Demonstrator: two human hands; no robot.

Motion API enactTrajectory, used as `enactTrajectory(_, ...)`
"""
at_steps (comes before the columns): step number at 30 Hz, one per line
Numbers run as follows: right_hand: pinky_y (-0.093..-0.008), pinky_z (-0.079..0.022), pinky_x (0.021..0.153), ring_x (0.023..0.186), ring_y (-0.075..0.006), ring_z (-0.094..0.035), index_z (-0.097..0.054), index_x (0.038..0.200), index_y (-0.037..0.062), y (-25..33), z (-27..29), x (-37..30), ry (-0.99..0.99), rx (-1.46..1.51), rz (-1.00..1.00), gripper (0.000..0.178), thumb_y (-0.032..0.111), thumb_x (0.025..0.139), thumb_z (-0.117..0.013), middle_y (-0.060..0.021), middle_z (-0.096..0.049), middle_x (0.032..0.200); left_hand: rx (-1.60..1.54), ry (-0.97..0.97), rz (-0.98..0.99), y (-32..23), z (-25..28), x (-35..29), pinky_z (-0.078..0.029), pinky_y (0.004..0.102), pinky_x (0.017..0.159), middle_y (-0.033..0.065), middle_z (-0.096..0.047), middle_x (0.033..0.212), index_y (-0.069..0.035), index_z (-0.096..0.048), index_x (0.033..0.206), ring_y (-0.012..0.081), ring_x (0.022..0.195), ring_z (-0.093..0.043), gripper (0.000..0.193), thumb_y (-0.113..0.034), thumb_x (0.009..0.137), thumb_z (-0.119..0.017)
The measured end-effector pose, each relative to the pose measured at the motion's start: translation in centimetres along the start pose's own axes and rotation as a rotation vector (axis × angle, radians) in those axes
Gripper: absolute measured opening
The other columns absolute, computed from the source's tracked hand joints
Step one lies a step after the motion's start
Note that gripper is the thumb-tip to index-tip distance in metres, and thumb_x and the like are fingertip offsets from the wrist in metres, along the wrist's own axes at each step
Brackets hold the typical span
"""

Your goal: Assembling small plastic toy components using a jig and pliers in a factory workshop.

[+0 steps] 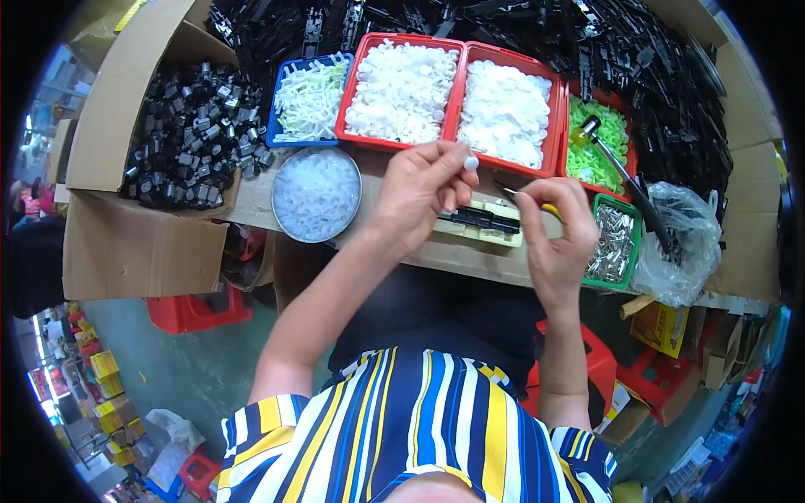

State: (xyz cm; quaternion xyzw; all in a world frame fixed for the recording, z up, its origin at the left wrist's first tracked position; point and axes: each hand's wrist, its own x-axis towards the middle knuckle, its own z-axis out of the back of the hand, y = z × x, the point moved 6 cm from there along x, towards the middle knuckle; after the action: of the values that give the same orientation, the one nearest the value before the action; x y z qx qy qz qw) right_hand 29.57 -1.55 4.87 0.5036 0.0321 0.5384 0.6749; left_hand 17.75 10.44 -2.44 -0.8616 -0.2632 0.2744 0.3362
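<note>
Two hands are hovering over the table (465, 257), near the middle of its near edge. The left hand (415, 189) is pinching a white piece (471, 163) between thumb and fingertips, in front of the red trays. The right hand (560, 226) is pinching a thin tool (508, 190); something yellow is showing beside its fingers, and the tool's exact kind is remaining unclear. Between the hands, a pale block (500, 238) is lying along the near edge, bearing a black part (485, 220). To its left, also by that edge, a bowl (316, 241) is holding translucent pieces. Behind, a blue tray (312, 140) and three red trays are forming a row; a hammer (644, 201) is leaning over the rightmost. Toward the near right corner, a green tray (636, 247) of metal pins is adjoining a clear bag (688, 251). At the left edge, a carton (126, 109) is containing black pieces; a dark pile (470, 18) is covering the far edge.
</note>
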Motion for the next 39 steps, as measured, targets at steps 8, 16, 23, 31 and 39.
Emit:
enactTrajectory(8,-0.0338,-0.044,0.063,0.068,-0.0201,-0.062,-0.064,0.085,0.0031,0.3,-0.6,-0.5,-0.049,-0.043,0.094,0.012,-0.001,0.078,-0.073,-0.0058,-0.063,0.078,-0.161,0.066,0.097,3.5,-1.7,-1.7,-0.044,0.0147,0.050,0.0050,-0.068,0.084,-0.005,-0.062,0.101,0.0068,0.062,-0.062,0.019,-0.023,0.101,-0.058)
enactTrajectory(16,-0.0350,-0.045,0.063,0.068,-0.0221,-0.063,-0.064,0.087,0.0025,0.1,-0.6,-0.7,0.012,-0.123,0.133,0.013,-0.001,0.078,-0.073,-0.0068,-0.063,0.079,0.111,0.013,-0.006,2.6,-2.0,-2.4,-0.046,0.0156,0.051,0.0062,-0.068,0.085,-0.003,-0.062,0.100,0.0077,0.063,-0.063,0.015,-0.018,0.099,-0.061)
enactTrajectory(23,-0.0335,-0.050,0.068,0.074,-0.0233,-0.067,-0.066,0.089,0.0009,-0.8,-0.8,-1.3,0.006,0.157,-0.107,0.013,-0.004,0.079,-0.073,-0.0092,-0.067,0.082,-0.196,0.069,0.113,4.2,-1.2,-2.8,-0.047,0.0151,0.053,0.0063,-0.068,0.085,-0.002,-0.062,0.101,0.0079,0.066,-0.063,0.013,-0.015,0.098,-0.062)
enactTrajectory(31,-0.0318,-0.051,0.068,0.076,-0.0232,-0.068,-0.068,0.092,-0.0002,-0.7,-1.1,-2.2,0.072,0.067,0.033,0.014,-0.005,0.080,-0.072,-0.0112,-0.069,0.085,-0.044,0.043,0.007,4.1,-1.0,-3.9,-0.048,0.0156,0.056,0.0068,-0.068,0.088,-0.001,-0.060,0.109,0.0085,0.068,-0.064,0.016,-0.010,0.096,-0.064)
enactTrajectory(39,-0.0326,-0.051,0.067,0.075,-0.0241,-0.067,-0.068,0.092,-0.0001,-1.3,-1.6,-2.2,0.215,0.176,0.020,0.012,-0.005,0.081,-0.071,-0.0122,-0.067,0.084,0.226,0.140,-0.094,3.4,-0.5,-4.1,-0.050,0.0188,0.058,0.0070,-0.066,0.092,0.000,-0.063,0.118,0.0100,0.072,-0.065,0.025,-0.006,0.094,-0.066)
